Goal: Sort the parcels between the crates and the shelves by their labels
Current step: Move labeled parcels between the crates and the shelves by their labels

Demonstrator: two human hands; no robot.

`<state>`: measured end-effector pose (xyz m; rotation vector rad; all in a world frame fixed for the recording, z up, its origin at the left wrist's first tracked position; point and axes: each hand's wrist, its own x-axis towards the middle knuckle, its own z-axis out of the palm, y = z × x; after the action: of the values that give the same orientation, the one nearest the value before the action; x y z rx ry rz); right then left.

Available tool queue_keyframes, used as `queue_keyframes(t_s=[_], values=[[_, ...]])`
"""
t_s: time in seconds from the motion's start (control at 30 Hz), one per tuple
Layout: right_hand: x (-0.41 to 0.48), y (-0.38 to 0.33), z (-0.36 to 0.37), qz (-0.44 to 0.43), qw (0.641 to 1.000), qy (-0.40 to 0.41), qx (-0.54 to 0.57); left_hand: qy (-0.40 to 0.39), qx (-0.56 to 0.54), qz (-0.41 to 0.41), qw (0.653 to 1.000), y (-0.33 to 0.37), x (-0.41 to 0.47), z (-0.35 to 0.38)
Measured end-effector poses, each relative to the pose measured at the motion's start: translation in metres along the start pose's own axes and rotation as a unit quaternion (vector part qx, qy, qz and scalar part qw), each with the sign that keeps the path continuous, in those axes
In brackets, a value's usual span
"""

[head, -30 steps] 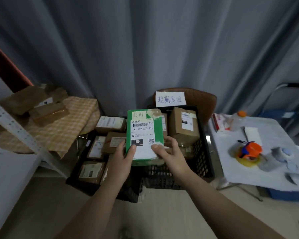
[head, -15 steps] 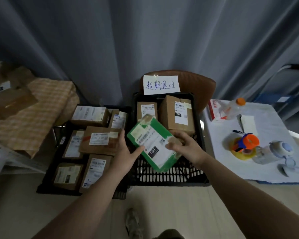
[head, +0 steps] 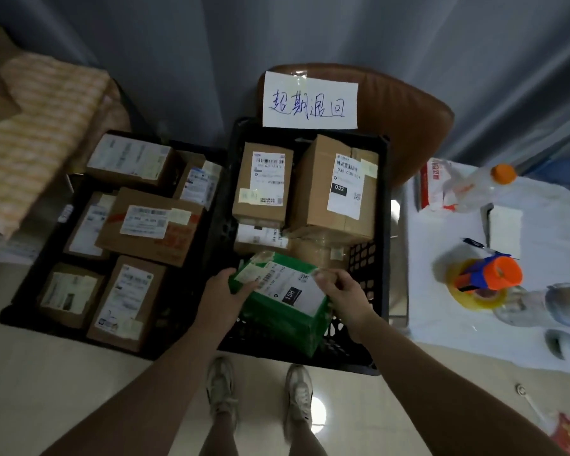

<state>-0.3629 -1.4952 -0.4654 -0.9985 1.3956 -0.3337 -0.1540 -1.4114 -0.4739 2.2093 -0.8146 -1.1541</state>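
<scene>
Since the green rectangular cardboard parcel [head: 283, 311] sits btw both hands, left hand [head: 224, 297] gripping its left end & right hand [head: 339, 294] pinching its far-right edge, its long axis slants far-left to near-right, low over the near end of the black plastic lattice crate [head: 362, 261] under the grip.

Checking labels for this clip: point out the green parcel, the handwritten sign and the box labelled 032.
green parcel [head: 277, 324]: head view, green side face.
handwritten sign [head: 310, 100]: head view, paper's middle.
box labelled 032 [head: 339, 188]: head view, its black 032 tag.
</scene>
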Motion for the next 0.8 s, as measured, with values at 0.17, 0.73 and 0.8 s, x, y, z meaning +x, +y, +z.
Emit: queue_keyframes(t_s=[0.17, 0.73, 0.8], values=[[0.037, 0.018, 0.004, -0.008, 0.989, -0.022, -0.146, 0.045, 0.01, 0.031, 0.998, -0.001, 0.024, 0.02], [0.064, 0.029, 0.049, 0.02, 0.981, -0.118, -0.155, 0.037, 0.095, 0.087, 0.991, -0.029, 0.029, 0.035], [0.061, 0.031, 0.057, 0.046, 0.985, -0.144, -0.088, 0.05, 0.102, 0.118, 0.986, -0.029, 0.035, 0.027]])
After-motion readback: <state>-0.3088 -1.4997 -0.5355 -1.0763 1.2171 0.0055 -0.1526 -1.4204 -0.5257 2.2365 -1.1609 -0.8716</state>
